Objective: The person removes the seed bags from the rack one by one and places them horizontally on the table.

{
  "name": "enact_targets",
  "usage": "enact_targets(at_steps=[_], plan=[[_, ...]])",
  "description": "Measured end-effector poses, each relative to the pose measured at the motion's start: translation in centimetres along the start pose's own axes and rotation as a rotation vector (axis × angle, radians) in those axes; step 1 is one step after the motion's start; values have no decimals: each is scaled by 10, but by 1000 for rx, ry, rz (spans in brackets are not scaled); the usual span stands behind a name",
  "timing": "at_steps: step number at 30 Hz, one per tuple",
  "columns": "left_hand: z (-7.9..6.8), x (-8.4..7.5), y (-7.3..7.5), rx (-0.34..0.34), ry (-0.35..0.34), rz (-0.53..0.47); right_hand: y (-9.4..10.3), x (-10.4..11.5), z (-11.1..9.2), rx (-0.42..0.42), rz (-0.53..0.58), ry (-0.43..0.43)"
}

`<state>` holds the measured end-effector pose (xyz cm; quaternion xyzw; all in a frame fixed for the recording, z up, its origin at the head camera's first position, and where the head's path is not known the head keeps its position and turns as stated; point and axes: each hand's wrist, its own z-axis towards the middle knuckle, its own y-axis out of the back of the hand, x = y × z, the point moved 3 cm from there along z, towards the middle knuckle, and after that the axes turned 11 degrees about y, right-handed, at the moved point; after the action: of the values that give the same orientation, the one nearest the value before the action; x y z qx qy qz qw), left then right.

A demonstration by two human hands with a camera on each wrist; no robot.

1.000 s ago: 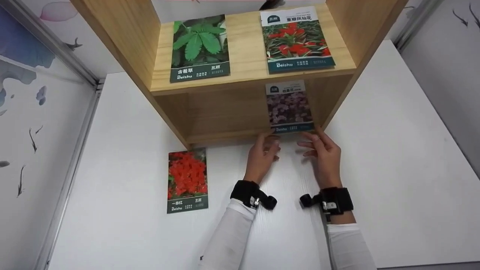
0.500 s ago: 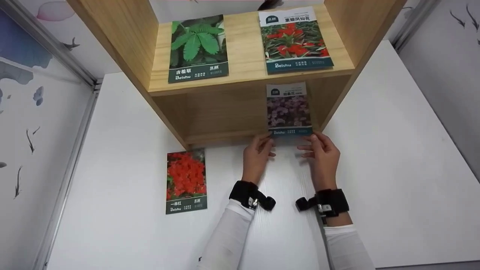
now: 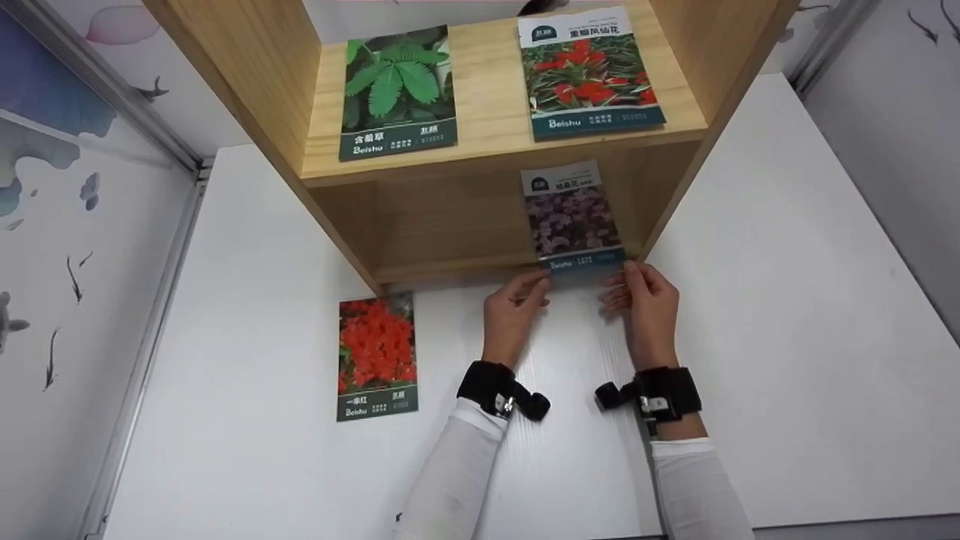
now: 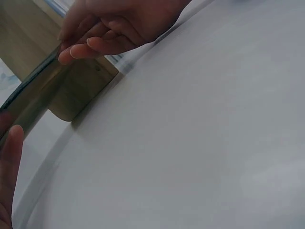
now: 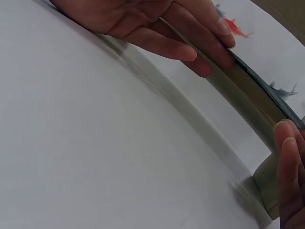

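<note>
A seed packet with purple flowers (image 3: 574, 221) leans into the right part of the lower shelf bay, its top slanted to the left. My left hand (image 3: 514, 311) pinches its lower left corner, and my right hand (image 3: 651, 307) pinches the lower right corner. Seen from the left wrist, the right hand's fingertips (image 4: 71, 51) meet the thin dark packet edge (image 4: 33, 71). In the right wrist view, fingers of the left hand (image 5: 157, 31) reach under that edge, with the right hand (image 5: 291, 176) at its other end.
The wooden shelf (image 3: 442, 225) stands on a white table (image 3: 247, 360). On its upper board lie a green-leaf packet (image 3: 399, 90) and a red-flower packet (image 3: 589, 75). Another red-flower packet (image 3: 376, 352) rests on the table by the shelf's left foot.
The purple-flower packet's top edge has swung left, leaving it slanted. Both hands stay at its lower corners, the right thumb now at the right corner. The other packets lie unmoved.
</note>
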<state>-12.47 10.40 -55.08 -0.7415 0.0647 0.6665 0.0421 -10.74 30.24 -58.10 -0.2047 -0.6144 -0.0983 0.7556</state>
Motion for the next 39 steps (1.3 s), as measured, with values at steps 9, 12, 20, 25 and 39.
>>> enact_targets(at_steps=[9, 12, 20, 25, 39], plan=[[-5, -2, 6, -136, -18, 18, -2, 4, -9, -13, -4, 15], [-8, -3, 9, -165, -6, 10, -5, 4, -14, 10, 21, 9], [1, 26, 10, -142, -89, 44, -7, 6, -23, 28, 39, -16], [-3, 27, 13, -139, -109, 33, -8, 9, -28, 24, 87, -16], [-36, 5, 31, -47, -74, -164, -10, 9, -31, 57, 99, -68]])
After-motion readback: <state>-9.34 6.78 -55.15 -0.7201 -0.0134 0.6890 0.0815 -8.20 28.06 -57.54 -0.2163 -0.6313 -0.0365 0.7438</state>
